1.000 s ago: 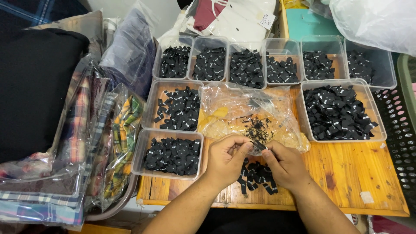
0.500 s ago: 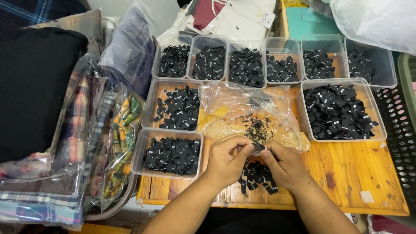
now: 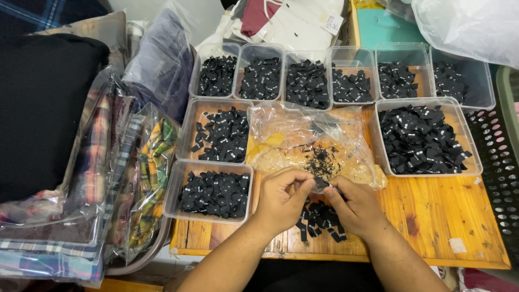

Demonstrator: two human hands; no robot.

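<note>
Both hands are meeting at the table's near edge, the left hand (image 3: 281, 197) and right hand (image 3: 354, 208) pinching one small black label (image 3: 322, 184) between them, directly above the loose label pile (image 3: 319, 219).

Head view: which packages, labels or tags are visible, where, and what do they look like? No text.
Small black label: pinched between left hand and right hand.
Loose black labels: pile on the wooden table, under the hands.
Clear plastic bag: crumpled, table centre, black scraps inside.
White paper tag: top, on folded white cloth.
Bagged plaid fabrics: left, clear wrapping.
</note>
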